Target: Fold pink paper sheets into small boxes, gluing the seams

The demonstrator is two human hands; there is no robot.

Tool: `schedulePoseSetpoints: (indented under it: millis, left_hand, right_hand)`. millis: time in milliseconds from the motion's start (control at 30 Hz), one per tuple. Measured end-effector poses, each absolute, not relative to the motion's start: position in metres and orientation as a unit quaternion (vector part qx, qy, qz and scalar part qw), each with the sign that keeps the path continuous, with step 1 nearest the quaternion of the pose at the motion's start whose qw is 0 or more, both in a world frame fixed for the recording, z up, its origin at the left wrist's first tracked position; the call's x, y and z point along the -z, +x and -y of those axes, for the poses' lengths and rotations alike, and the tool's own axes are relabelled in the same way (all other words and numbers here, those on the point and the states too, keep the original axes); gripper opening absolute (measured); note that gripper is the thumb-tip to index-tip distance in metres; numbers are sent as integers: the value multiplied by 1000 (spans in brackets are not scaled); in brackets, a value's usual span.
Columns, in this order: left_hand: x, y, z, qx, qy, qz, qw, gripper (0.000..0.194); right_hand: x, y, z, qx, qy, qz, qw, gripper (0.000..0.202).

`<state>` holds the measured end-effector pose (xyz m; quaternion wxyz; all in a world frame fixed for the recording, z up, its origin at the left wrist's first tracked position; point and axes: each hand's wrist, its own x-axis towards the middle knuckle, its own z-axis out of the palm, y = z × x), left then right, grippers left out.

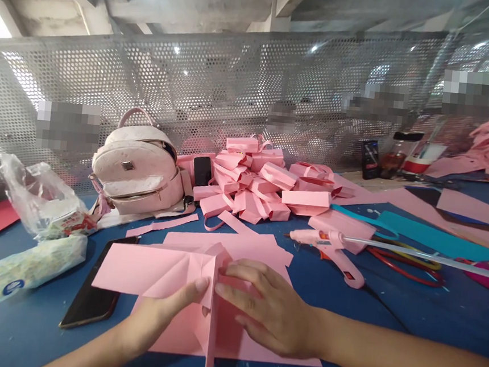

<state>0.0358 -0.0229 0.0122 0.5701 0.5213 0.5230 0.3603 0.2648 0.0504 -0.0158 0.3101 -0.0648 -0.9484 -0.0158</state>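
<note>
The folded pink paper (164, 270) stood between the two hands, its broad flap reaching out to the left and a narrow upright edge running down toward the wearer. It looked light and fairly stiff along its creases, like thin card, so it would probably bend or crumple under a hard squeeze rather than slip away. The creased, doubled part near the upright edge seemed the best place to take hold; the loose flap would likely sag or kink.

The left hand (151, 315) came in low from the near left, nearly closed, its thumb pressed on the creased part in a pinch. The right hand (274, 306) lay half open, palm down, fingers stretched leftward with their tips against the upright edge; its thumb was not clear, so whether it gripped could not be told.

Flat pink sheets (171, 337) lay beneath both hands on the blue table (34, 339), and a glue gun (328, 245) rested beyond the right hand.
</note>
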Motion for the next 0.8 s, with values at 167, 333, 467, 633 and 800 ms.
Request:
schedulePoseSetpoints:
  millis: [167, 333, 467, 633, 800]
  left_hand:
    - [-20, 47, 28, -387, 496, -567, 533, 56]
    - [-18, 45, 29, -404, 503, -569, 511, 56]
    - [-15, 43, 29, -393, 515, -575, 501, 57]
    - [-11, 44, 29, -397, 516, -565, 508, 58]
    - [-7, 44, 28, -393, 516, -567, 507, 58]
  right_hand:
    - [16, 262, -49, 8, -42, 953, 300, 50]
    - [16, 261, -47, -36, -45, 949, 310, 55]
    - [16, 261, -47, -37, -47, 948, 311, 56]
    - [16, 261, -47, -27, -52, 950, 306, 56]
    - [16, 260, -46, -21, -47, 948, 314, 54]
